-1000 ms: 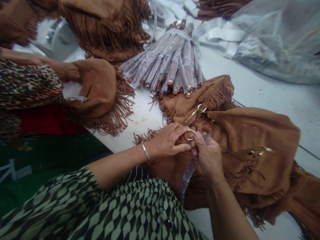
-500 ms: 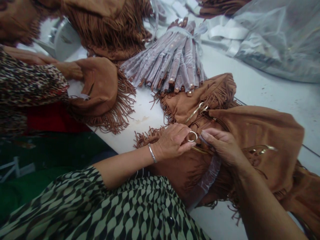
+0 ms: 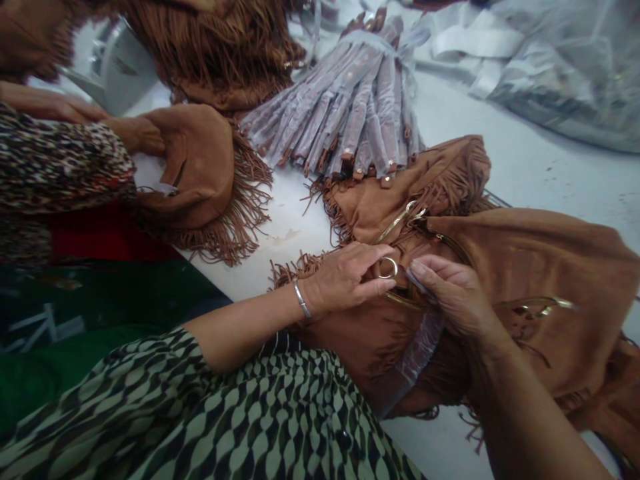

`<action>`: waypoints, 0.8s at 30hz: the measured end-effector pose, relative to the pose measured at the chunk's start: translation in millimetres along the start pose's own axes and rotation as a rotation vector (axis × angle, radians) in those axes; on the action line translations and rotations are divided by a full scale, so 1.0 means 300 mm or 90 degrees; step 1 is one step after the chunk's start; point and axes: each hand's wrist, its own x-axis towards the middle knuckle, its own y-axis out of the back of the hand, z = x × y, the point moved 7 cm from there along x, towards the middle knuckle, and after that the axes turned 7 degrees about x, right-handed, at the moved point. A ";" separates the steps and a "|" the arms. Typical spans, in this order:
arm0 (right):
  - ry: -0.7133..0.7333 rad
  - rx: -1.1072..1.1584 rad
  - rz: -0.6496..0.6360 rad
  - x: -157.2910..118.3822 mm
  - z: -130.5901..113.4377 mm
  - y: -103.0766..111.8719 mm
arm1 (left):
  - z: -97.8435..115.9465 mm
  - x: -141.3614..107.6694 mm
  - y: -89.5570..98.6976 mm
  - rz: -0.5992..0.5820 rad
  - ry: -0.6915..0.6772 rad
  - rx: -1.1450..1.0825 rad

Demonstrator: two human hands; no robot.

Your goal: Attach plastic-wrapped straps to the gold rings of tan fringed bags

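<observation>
My left hand [image 3: 345, 277], with a silver bangle at the wrist, reaches over a brown fringed bag [image 3: 360, 340]. Between its thumb and fingers shows a gold ring [image 3: 388, 268]; the fingers are closed around the ring's left side. Just right of the ring, my right hand [image 3: 453, 290] pinches the end of a plastic-wrapped strap [image 3: 417, 360], which hangs down across the bag. Ring and strap end are apart. Under and beside my right hand lies another brown bag [image 3: 555, 267] with gold zips.
A tied bundle of wrapped straps [image 3: 345, 100] lies behind my hands on the white table [image 3: 530, 153]. At the left, another person's hand [image 3: 140, 135] is inside a fringed bag [image 3: 205, 160]. Clear plastic [image 3: 585, 80] covers items at the back right.
The thumb and fingers of my left hand have spread slightly around the ring. My right hand still pinches the strap end. The view has shifted a little.
</observation>
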 end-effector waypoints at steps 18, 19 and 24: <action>-0.096 -0.053 -0.082 0.002 0.034 -0.030 | 0.005 -0.008 -0.020 -0.051 -0.070 -0.033; -0.094 -0.041 -0.074 0.000 0.034 -0.031 | 0.005 -0.008 -0.018 -0.046 -0.070 -0.031; -0.054 -0.005 0.008 -0.014 0.003 -0.012 | 0.002 -0.012 -0.022 -0.033 -0.071 -0.002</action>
